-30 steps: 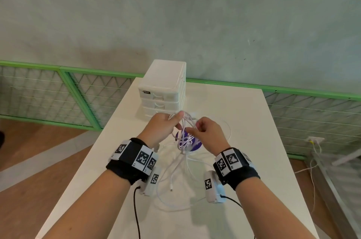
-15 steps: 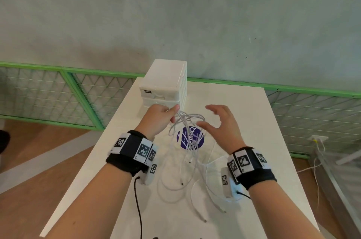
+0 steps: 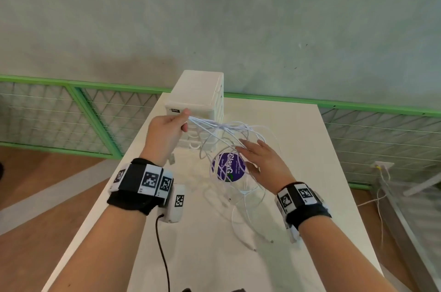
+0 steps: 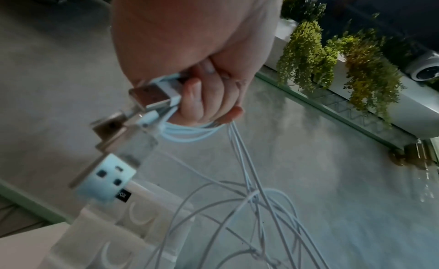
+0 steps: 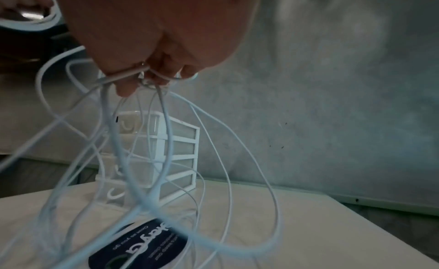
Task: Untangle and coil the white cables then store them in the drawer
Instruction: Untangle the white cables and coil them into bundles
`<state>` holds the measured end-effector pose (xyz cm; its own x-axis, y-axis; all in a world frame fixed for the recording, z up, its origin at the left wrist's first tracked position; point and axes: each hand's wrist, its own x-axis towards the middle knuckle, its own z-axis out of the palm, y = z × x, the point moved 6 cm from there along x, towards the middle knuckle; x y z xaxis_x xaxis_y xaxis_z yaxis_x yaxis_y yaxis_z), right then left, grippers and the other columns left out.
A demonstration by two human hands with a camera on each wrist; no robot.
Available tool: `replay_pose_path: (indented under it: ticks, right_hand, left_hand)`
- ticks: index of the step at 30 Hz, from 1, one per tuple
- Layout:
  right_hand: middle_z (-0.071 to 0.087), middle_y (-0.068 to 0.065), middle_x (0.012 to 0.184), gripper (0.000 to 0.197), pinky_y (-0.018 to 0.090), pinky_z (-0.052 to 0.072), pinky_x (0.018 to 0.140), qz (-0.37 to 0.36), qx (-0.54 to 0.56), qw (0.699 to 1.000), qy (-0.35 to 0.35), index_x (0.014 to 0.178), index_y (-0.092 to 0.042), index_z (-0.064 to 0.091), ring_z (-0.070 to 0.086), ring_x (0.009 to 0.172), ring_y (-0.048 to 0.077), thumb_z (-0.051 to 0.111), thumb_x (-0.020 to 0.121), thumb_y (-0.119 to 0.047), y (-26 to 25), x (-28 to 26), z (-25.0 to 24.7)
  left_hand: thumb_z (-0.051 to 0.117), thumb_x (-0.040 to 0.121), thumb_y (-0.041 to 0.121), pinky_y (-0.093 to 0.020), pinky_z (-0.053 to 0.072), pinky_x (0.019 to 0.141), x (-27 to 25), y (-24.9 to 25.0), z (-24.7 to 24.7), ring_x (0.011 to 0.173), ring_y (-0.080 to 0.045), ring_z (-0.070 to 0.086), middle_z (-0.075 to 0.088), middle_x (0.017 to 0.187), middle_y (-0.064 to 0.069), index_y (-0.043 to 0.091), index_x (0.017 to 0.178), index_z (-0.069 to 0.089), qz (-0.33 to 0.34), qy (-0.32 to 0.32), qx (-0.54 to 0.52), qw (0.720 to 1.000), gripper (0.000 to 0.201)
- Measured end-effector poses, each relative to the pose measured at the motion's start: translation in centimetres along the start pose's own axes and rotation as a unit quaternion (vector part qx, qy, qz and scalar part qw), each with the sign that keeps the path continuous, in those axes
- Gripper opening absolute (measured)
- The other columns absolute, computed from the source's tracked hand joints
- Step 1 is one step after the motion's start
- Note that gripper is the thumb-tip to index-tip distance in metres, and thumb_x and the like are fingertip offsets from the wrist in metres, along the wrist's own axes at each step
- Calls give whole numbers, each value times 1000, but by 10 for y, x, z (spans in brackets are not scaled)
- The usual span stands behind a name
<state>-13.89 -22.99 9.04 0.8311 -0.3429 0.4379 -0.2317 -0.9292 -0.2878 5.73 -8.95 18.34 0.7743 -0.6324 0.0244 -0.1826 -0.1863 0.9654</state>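
1. White cables (image 3: 229,129) form one tangled bundle held above the white table (image 3: 298,148). The left hand (image 3: 167,134) has its fingers curled around one end of the bundle, in front of the white drawer unit (image 3: 198,98).
2. Left wrist view: several USB plugs (image 4: 152,98) project from the closed left fist (image 4: 202,96), a detail hidden in the head view. Strands run down from the fist towards the drawer fronts (image 4: 133,213).
3. Right wrist view: strands cross the fingers (image 5: 126,85) of the right hand (image 5: 152,38) and loops hang below them. The head view shows this hand (image 3: 262,162) with fingers extended; whether any finger hooks a strand cannot be told.
4. Loops hang over a round purple sticker (image 3: 229,167) on the table; loose cable ends (image 3: 253,247) lie on the surface nearer the person.
5. Room: grey-green wall (image 3: 286,17), green-framed mesh fencing (image 3: 71,119) behind the table, wooden floor (image 3: 35,232). Hanging plants (image 4: 332,57) appear only in the left wrist view.
6. Compared with half a second earlier, the left hand has risen and moved away from the right, stretching the bundle; the right hand has lowered towards the sticker.
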Motion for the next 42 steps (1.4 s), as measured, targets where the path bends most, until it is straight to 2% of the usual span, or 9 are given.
replay_pose_path:
  ticks: [6, 10, 15, 22, 28, 31, 34, 37, 42]
  right_hand:
    - [29, -9, 151, 59, 36, 10, 117, 47, -38, 995, -74, 143, -29, 32, 27, 141, 26, 35, 86, -41, 8, 1, 6]
    - [24, -5, 153, 92, 25, 27, 108, 172, 104, 976, -79, 149, -28, 7, 32, 136, 18, 68, 80, -32, 17, 0, 5]
    - [35, -6, 128, 100, 25, 45, 83, 263, 184, 946, -33, 148, -26, 15, 49, 110, 9, 79, 71, -30, 20, 2, 1]
    - [49, -2, 119, 5, 21, 37, 89, 274, 221, 930, 106, 88, -21, 69, 48, 110, 8, 67, 84, -23, 31, -5, -11]
    - [61, -2, 89, 23, 21, 41, 71, 378, 319, 865, 83, 93, -15, 58, 57, 85, 16, 57, 90, -39, 37, -31, 9]
    - [56, -1, 107, 40, 26, 42, 89, 362, 288, 887, -13, 111, -18, 59, 53, 98, 13, 70, 80, -40, 32, -41, 32]
    - [39, 7, 129, 66, 28, 39, 98, 372, 178, 910, 54, 132, -14, 46, 46, 114, 19, 77, 74, -24, 39, -47, 27]
    - [46, 12, 125, 58, 34, 44, 91, 473, 154, 858, 124, 124, -10, 48, 52, 108, 25, 72, 78, -35, 53, -63, 15]
    - [66, 10, 61, 63, 32, 49, 56, 564, 367, 738, -51, 71, -3, 63, 61, 50, 25, 35, 94, -55, 50, -70, 41]
  left_hand:
    - [58, 91, 39, -28, 22, 46, 5, 5, 1, 34, -9, 26, 30, 31, 8, 13, 51, 51, 30, 19, 10, 999, 48]
    - [58, 92, 39, -25, 21, 45, 4, -3, 11, 33, -8, 24, 29, 32, 8, 13, 52, 51, 13, -9, 6, 1000, 48]
    - [53, 93, 44, -21, 22, 39, -2, -24, 25, 30, -7, 27, 32, 36, 7, 13, 56, 56, -36, -51, 29, 998, 48]
    - [53, 94, 41, -15, 21, 32, -10, -38, 37, 31, -8, 25, 32, 40, 4, 8, 63, 58, -66, -67, -3, 996, 46]
    - [53, 94, 41, -19, 23, 37, -4, -35, 36, 33, -9, 25, 32, 43, 2, 9, 61, 57, -55, -40, -38, 997, 46]
    - [54, 94, 41, -17, 22, 36, -3, -37, 35, 32, -8, 25, 33, 41, 5, 9, 62, 57, -62, -22, -67, 996, 45]
    - [55, 93, 42, -18, 22, 36, -3, -42, 33, 33, -7, 25, 34, 39, 8, 9, 63, 58, -76, 1, -94, 993, 45]
    - [55, 93, 41, -18, 22, 36, -2, -44, 26, 34, -7, 25, 34, 37, 11, 9, 63, 59, -80, 25, -120, 989, 44]
    - [53, 94, 40, -16, 22, 34, -1, -45, 25, 31, -5, 24, 32, 35, 11, 8, 67, 58, -89, 29, -128, 987, 43]
